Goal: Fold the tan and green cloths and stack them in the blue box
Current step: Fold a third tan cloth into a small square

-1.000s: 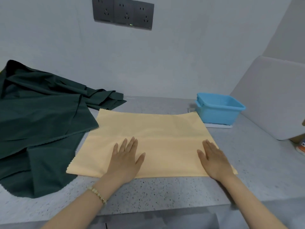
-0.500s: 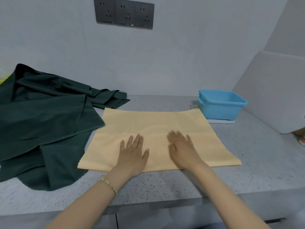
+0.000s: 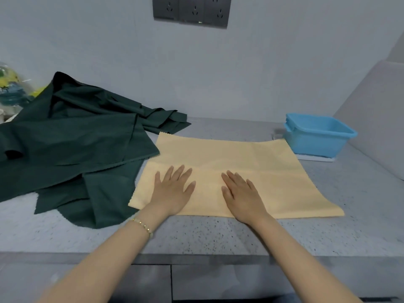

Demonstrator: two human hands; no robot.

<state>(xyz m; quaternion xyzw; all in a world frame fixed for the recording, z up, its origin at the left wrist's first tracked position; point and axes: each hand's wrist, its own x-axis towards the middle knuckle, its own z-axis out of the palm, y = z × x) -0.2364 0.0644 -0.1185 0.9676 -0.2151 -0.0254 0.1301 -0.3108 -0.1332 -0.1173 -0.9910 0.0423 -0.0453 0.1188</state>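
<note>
A tan cloth (image 3: 273, 167) lies flat on the grey speckled counter (image 3: 196, 235), folded over with a crease running across its middle. My left hand (image 3: 172, 191) presses flat on its near left part, fingers spread. My right hand (image 3: 242, 193) lies flat beside it near the cloth's middle. A dark green cloth (image 3: 72, 145) is heaped in loose folds to the left, its edge overlapping the tan cloth's left corner. The blue box (image 3: 317, 134) stands empty at the back right, touching the tan cloth's far corner.
A white flat item (image 3: 317, 159) sits under the blue box. A grey slanted panel (image 3: 376, 119) rises at the right. Wall sockets (image 3: 191, 10) are mounted above. Colourful plastic-wrapped items (image 3: 11, 88) sit at the far left. The counter's front edge runs below my wrists.
My right hand slid left across the tan cloth from its right edge to the middle, close to my left hand. My left hand stayed in place. The view shifted left.
</note>
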